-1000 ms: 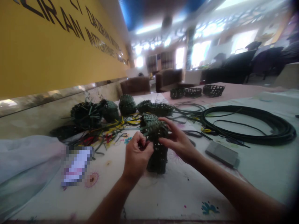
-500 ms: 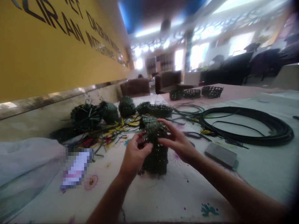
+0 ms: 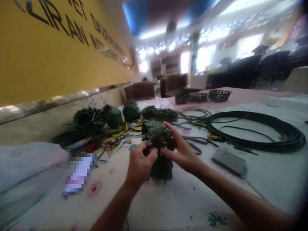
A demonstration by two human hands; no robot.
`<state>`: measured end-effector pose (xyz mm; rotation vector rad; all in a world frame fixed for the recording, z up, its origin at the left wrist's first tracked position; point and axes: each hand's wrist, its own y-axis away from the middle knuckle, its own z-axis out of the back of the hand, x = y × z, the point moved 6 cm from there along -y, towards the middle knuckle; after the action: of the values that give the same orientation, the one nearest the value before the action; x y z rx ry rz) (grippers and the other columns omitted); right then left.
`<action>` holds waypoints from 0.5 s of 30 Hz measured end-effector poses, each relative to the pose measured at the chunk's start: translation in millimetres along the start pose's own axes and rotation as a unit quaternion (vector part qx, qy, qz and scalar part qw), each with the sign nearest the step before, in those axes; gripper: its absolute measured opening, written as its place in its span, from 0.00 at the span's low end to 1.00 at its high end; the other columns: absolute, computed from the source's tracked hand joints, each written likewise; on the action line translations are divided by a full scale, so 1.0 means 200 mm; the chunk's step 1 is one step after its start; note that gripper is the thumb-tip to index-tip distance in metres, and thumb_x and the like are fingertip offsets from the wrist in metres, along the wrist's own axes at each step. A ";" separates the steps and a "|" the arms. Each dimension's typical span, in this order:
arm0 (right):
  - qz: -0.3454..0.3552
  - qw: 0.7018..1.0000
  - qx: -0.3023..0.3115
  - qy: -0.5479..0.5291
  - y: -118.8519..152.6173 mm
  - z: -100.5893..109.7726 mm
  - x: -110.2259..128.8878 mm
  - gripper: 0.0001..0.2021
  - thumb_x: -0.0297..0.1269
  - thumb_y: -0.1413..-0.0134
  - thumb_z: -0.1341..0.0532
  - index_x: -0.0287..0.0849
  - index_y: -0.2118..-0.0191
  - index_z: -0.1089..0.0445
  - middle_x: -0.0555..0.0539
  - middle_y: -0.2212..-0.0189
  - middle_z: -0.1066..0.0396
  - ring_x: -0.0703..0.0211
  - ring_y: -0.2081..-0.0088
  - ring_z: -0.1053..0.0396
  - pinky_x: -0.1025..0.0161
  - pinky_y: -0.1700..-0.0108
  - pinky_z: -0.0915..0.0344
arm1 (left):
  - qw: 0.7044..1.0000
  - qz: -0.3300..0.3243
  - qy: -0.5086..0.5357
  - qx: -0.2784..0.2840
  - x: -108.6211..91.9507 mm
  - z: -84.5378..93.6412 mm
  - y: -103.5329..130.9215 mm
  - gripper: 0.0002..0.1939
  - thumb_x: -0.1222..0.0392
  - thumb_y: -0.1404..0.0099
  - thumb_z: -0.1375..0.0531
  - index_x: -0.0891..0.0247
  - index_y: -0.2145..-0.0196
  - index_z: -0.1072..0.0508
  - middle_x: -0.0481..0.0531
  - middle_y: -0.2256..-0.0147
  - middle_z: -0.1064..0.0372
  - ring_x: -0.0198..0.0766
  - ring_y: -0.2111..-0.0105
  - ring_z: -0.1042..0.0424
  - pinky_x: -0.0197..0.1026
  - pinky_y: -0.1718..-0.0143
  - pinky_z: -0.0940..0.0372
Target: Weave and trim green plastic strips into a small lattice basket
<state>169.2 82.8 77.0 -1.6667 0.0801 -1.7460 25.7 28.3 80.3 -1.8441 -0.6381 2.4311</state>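
Observation:
Between my hands a dark green woven basket (image 3: 157,131) is tilted, its weave facing me. Below it stands more dark woven work (image 3: 162,168) on the cloth; whether the two are one piece I cannot tell. My left hand (image 3: 141,158) has thumb and fingers pinched together at the basket's left side, where a short strip end shows. The right side is gripped by my right hand (image 3: 183,149), its fingers behind the top edge and thumb in front. My fingertips are partly hidden by the weave.
Several woven baskets (image 3: 114,116) and loose green and yellow strips (image 3: 122,131) lie behind. A large coil of dark strip (image 3: 286,133) and a grey block (image 3: 229,161) are at right. A clear plastic bag (image 3: 29,173) is at left. More baskets (image 3: 218,95) stand farther back.
The basket's upper part has tipped slightly toward me and to the left. My left fingers have drawn into a tighter pinch, while my right hand keeps its grip.

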 end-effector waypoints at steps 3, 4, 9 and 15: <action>0.026 0.984 -0.006 0.175 -0.04 0.11 -0.04 0.33 0.44 0.42 0.40 0.52 0.33 0.48 0.41 0.43 0.39 0.55 0.61 0.30 0.53 0.53 0.32 | 0.997 0.020 0.040 -0.056 0.07 0.09 -0.05 0.10 0.59 0.46 0.36 0.67 0.67 0.24 0.49 0.72 0.28 0.34 0.72 0.31 0.35 0.69 0.34; 0.011 0.960 -0.022 0.277 -0.06 0.17 -0.08 0.29 0.45 0.41 0.41 0.49 0.35 0.43 0.40 0.45 0.37 0.53 0.60 0.30 0.52 0.52 0.33 | 0.995 0.028 0.063 -0.079 0.09 0.14 -0.07 0.12 0.58 0.47 0.35 0.67 0.66 0.24 0.49 0.72 0.27 0.34 0.73 0.31 0.35 0.69 0.34; -0.222 0.766 0.095 0.595 -0.07 0.41 -0.43 0.22 0.39 0.44 0.41 0.41 0.43 0.30 0.34 0.53 0.28 0.38 0.51 0.31 0.51 0.54 0.36 | 0.975 0.075 0.155 -0.141 0.13 0.27 -0.13 0.18 0.57 0.54 0.32 0.68 0.65 0.24 0.49 0.69 0.26 0.31 0.74 0.31 0.34 0.72 0.34; -0.263 0.734 0.122 0.614 -0.05 0.47 -0.54 0.25 0.38 0.44 0.41 0.42 0.40 0.33 0.34 0.50 0.29 0.41 0.49 0.30 0.54 0.54 0.36 | 0.970 0.049 0.188 -0.146 0.09 0.30 -0.13 0.15 0.59 0.54 0.33 0.68 0.67 0.25 0.47 0.72 0.28 0.29 0.74 0.33 0.33 0.71 0.34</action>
<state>239.1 185.0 5.8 -0.0680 -0.0332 -2.8544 -40.9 37.8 85.8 -2.4172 -0.9281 2.0316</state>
